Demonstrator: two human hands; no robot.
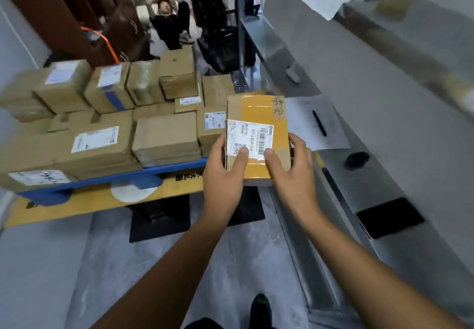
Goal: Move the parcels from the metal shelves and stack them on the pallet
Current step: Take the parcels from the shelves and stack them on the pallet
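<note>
Both hands hold one brown parcel (pixel 256 109) in the air, level with the right edge of the load on the pallet and just left of the metal shelf (pixel 372 85). The left hand (pixel 223 172) grips its near left corner, with the thumb pressed flat on the white label (pixel 250 133) and the fingers wrapped round the side. The right hand (pixel 292 172) grips the near right corner the same way, its thumb on the label's lower edge. The parcel lies roughly flat, label up, with yellow tape across its top and some handwriting near the far edge. To the left, the blue pallet (pixel 164 168) carries the stacked parcels (pixel 166 136) in several layers, most of them plain brown boxes with white labels. Whether the held parcel touches that stack I cannot tell. The pallet rests on yellow cardboard (pixel 84 204), beside a black mat (pixel 159 218) on the grey floor. On the shelf, just beyond the parcel, lies a sheet of paper (pixel 302 115) with a pen (pixel 319 123) on it. A seated person (pixel 171 21) is in the background.
</note>
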